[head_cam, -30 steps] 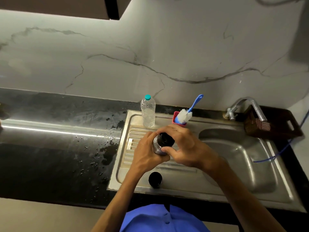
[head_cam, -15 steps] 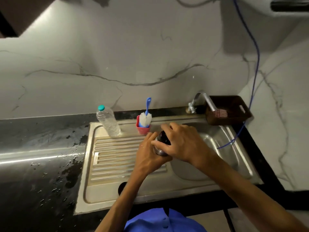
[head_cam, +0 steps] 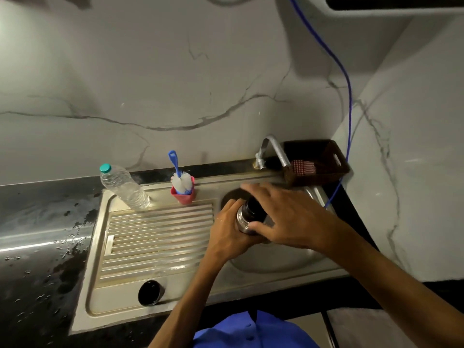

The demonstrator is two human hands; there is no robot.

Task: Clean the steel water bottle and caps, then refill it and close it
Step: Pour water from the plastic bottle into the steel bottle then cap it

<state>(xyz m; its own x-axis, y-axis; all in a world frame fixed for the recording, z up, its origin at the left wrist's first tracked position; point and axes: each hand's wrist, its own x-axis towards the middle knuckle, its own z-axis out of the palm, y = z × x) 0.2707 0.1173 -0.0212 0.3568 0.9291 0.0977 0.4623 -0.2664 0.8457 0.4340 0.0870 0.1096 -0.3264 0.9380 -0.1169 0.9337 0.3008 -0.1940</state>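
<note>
The steel water bottle [head_cam: 242,221] is held over the left edge of the sink basin [head_cam: 276,257]. My left hand [head_cam: 226,232] grips its body from the left. My right hand [head_cam: 283,214] covers its top, thumb and fingers curled round the black inner cap [head_cam: 253,205] on the neck. A second black cap [head_cam: 150,292] stands on the drainboard [head_cam: 155,237] near the front edge, apart from both hands.
A plastic water bottle [head_cam: 123,185] with a teal cap and a red cup [head_cam: 184,195] holding a blue-handled bottle brush [head_cam: 178,179] stand at the drainboard's back. The tap [head_cam: 272,153] and a dark basket [head_cam: 316,163] sit behind the basin. The black counter on the left is wet.
Both hands have carried the steel bottle to the right, from over the drainboard to the basin's left edge. The view has swung right with them. The loose black cap stayed in place.
</note>
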